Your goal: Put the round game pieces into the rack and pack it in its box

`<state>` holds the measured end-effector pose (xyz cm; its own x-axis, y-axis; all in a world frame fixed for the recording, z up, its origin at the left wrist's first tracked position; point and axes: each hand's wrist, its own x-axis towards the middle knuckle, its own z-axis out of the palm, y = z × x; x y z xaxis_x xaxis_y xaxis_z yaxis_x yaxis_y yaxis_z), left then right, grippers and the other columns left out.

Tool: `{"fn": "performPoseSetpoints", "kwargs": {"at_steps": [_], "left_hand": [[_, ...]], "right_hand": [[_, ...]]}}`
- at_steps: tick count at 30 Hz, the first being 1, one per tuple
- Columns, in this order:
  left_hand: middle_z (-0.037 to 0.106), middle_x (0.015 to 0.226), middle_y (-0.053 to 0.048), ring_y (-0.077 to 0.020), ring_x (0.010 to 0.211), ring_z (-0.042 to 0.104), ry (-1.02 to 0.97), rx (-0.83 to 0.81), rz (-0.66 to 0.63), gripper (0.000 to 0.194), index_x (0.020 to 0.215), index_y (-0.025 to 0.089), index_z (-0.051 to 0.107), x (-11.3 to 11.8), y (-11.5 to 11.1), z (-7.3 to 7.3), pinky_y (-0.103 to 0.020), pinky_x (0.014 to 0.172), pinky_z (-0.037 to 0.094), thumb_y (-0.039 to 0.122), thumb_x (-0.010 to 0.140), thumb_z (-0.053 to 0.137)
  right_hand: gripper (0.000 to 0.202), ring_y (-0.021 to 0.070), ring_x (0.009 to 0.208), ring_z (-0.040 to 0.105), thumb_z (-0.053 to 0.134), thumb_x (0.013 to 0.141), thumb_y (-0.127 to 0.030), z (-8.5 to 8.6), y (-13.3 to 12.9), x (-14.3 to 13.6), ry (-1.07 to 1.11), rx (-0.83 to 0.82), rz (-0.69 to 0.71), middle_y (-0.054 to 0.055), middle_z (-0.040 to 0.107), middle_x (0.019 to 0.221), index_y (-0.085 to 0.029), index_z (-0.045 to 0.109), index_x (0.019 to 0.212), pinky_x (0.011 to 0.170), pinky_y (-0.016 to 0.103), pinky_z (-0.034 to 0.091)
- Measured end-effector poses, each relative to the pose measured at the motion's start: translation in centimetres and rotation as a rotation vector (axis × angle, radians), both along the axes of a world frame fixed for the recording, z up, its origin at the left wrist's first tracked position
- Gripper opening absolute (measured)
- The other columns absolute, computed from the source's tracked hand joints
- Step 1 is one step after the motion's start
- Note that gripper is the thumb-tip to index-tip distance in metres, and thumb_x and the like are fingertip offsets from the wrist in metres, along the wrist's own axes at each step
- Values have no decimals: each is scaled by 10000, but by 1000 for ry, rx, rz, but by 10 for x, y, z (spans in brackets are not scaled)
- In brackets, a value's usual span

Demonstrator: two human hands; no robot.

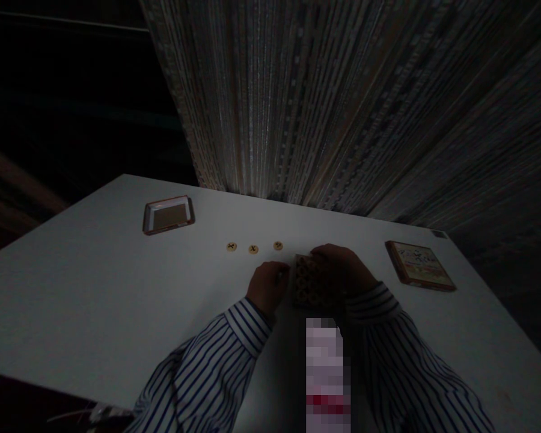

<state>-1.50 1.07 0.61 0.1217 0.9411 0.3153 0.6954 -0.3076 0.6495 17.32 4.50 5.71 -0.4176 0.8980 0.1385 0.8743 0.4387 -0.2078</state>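
In the head view, a dark, squarish board with rows of round pieces [305, 287] lies on the white rectangular table [117, 300], between the person's two hands. The right hand [345, 267] reaches over the board's right side, its fingers at the far edge; it is too dark to tell whether they grip it. The left hand [267, 285] is at the board's left edge, fingers curled inward; whether they pinch anything cannot be told.

Beyond the left hand, three small round tan discs with dark marks [253, 249] lie apart in a loose row. Farther left is an open, shallow rectangular tin with a shiny rim [168, 215]. Well to the right lies a flat reddish-brown box with a printed, pale top [420, 266].
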Motion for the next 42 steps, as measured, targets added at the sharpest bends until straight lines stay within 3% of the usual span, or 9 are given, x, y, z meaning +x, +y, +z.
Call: {"fn": "performPoseSetpoints", "kwargs": {"at_steps": [16, 28, 42], "left_hand": [[676, 780, -37, -156, 725, 608, -15, -51, -12, 130, 839, 170, 653, 0, -2, 5, -273, 682, 474, 160, 761, 549], [685, 771, -40, -153, 709, 627, -49, -81, -18, 197, 898, 172, 637, -1, -3, 10, -271, 665, 479, 205, 827, 457], [680, 755, -20, -147, 724, 615, -97, -22, 24, 66, 762, 171, 626, -6, -8, 17, -282, 697, 482, 140, 742, 571]], "right_hand": [[229, 182, 826, 637, 435, 838, -237, 23, -4, 22, -20, 3, -129, 51, 694, 902, -190, 645, 914, 723, 266, 451], [262, 168, 826, 644, 396, 855, -262, 23, -5, 20, -23, 14, -112, 40, 698, 908, -206, 629, 961, 702, 246, 452], [266, 161, 757, 626, 376, 861, -297, 40, -17, 6, 45, 23, -110, 39, 685, 832, -192, 618, 892, 668, 249, 431]]}}
